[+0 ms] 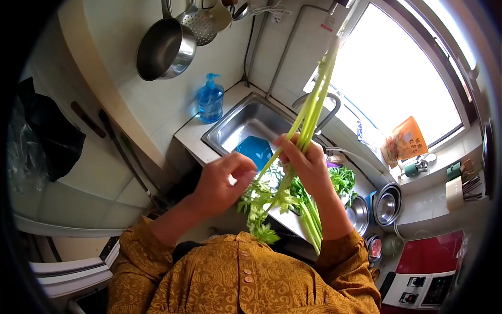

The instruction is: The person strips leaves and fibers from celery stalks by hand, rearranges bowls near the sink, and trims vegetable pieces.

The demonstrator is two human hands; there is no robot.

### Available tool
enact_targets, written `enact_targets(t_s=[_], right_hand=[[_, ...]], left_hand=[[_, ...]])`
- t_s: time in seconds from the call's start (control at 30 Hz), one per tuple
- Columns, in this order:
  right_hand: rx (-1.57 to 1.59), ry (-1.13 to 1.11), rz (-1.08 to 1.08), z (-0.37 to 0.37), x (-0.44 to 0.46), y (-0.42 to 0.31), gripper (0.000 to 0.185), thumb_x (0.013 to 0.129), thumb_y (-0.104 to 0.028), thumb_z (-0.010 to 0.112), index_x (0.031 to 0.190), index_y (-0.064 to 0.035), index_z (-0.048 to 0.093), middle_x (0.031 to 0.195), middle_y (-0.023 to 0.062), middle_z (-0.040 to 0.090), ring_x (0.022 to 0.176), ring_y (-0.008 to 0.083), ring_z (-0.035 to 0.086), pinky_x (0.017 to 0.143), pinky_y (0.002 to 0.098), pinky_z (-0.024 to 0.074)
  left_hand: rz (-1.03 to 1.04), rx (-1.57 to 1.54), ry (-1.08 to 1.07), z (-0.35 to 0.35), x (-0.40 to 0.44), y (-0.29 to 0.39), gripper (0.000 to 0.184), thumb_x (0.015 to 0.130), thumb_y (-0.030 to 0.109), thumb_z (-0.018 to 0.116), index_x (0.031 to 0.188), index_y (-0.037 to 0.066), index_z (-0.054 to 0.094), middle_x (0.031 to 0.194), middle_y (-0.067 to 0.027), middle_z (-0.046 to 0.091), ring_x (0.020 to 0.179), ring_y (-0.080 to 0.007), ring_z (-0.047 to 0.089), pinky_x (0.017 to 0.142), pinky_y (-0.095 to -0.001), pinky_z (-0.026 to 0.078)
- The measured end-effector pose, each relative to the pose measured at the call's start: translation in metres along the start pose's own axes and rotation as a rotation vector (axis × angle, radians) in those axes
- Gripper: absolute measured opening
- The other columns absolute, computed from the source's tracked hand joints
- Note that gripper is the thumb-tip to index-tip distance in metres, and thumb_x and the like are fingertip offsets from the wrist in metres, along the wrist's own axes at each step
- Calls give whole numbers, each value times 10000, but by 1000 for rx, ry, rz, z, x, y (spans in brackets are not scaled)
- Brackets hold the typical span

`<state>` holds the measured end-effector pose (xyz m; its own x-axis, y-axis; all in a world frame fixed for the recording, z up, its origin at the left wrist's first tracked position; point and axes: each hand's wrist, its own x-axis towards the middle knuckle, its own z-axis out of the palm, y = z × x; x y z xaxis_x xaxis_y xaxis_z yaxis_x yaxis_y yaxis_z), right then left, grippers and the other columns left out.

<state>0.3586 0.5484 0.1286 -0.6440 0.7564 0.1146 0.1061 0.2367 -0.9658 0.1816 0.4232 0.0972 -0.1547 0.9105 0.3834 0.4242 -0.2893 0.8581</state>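
Observation:
My right hand [304,158] is wrapped round a bunch of celery [315,104]. Its pale green stalks point up toward the window, and the leafy ends hang down in front of me. Beside those leaves, my left hand [222,180] has its fingers curled toward the thumb in a pinch; whether anything small is between the tips I cannot make out. More celery stalks [309,220] lie on the counter under my right forearm, with green leaves [342,180] to the right. A blue basin [254,150] sits partly in the steel sink [232,123] behind my hands.
A blue soap bottle [210,99] stands left of the sink, and a faucet [332,107] curves behind the celery. Steel bowls [387,205] are at the right. A pan [166,49] hangs on the wall. An orange packet [403,141] rests on the windowsill.

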Motion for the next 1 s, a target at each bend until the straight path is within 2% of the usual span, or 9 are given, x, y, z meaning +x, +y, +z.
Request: enact_targets(t_s=[0.17, 0.23, 0.27, 0.37, 0.43, 0.5, 0.67, 0.77, 1.0], right_hand=[[166, 184, 48, 34, 8, 1, 124, 957, -128, 573, 1004, -27, 628, 802, -12, 553, 684, 60, 541, 646, 236, 496], [252, 252, -62, 46, 10, 8, 101, 943, -95, 577, 1015, -38, 617, 822, -10, 547, 698, 67, 542, 656, 242, 505], [99, 268, -131, 45, 13, 21, 123, 920, -53, 567, 1042, -48, 587, 841, 2, 557, 723, 79, 554, 660, 249, 505], [219, 224, 55, 41, 8, -7, 170, 901, -24, 553, 1069, -45, 552, 872, 23, 575, 756, 92, 569, 682, 256, 500], [244, 255, -36, 46, 13, -1, 190, 894, -7, 535, 1081, -39, 527, 869, 36, 586, 760, 94, 577, 671, 252, 486], [191, 292, -139, 52, 15, 5, 194, 903, -17, 545, 1095, -33, 516, 869, 38, 585, 759, 92, 577, 660, 254, 480], [95, 408, -200, 86, 21, 6, 147, 937, -59, 565, 1069, -37, 503, 817, 13, 529, 697, 65, 502, 610, 230, 432], [118, 398, -196, 102, 25, 7, 151, 933, -63, 574, 1064, -38, 505, 830, 16, 532, 705, 69, 503, 621, 238, 439], [22, 392, -155, 121, 30, 9, 253, 898, -72, 652, 1099, -31, 505, 904, 36, 547, 766, 96, 524, 696, 270, 468]], left_hand=[[8, 144, -122, 25, -20, -3, 317, 813, 247, 749, 995, 66, 562, 782, -93, 657, 699, -258, 678, 639, -376, 529], [-149, 142, -139, 27, -23, -10, 317, 824, 226, 741, 1024, 72, 550, 771, -97, 650, 709, -256, 679, 651, -355, 538], [-148, 113, -175, 21, -22, -13, 278, 845, 156, 711, 1041, 64, 537, 787, -94, 649, 711, -231, 678, 626, -337, 532], [-61, -93, -172, 0, -23, -24, 252, 863, 95, 674, 1057, 54, 519, 807, -89, 640, 688, -197, 663, 582, -328, 510], [-60, -129, -113, -14, -20, -21, 212, 886, 58, 626, 1066, 34, 517, 836, -86, 638, 704, -171, 654, 588, -300, 498], [-243, -366, -82, -28, -20, -21, 176, 911, 65, 589, 1072, 20, 536, 907, -52, 645, 818, -67, 603, 716, -236, 485], [-58, 53, -64, -30, -23, -26, 236, 904, 106, 632, 1122, 36, 572, 807, -59, 610, 766, -113, 617, 721, -274, 503], [56, 124, -46, -32, -19, -27, 278, 867, 116, 688, 1115, 40, 588, 800, -83, 621, 727, -155, 631, 685, -291, 516], [-6, 34, -6, -53, -14, -47, 171, 857, 77, 683, 1007, 16, 629, 770, -81, 624, 679, -131, 607, 639, -279, 500]])
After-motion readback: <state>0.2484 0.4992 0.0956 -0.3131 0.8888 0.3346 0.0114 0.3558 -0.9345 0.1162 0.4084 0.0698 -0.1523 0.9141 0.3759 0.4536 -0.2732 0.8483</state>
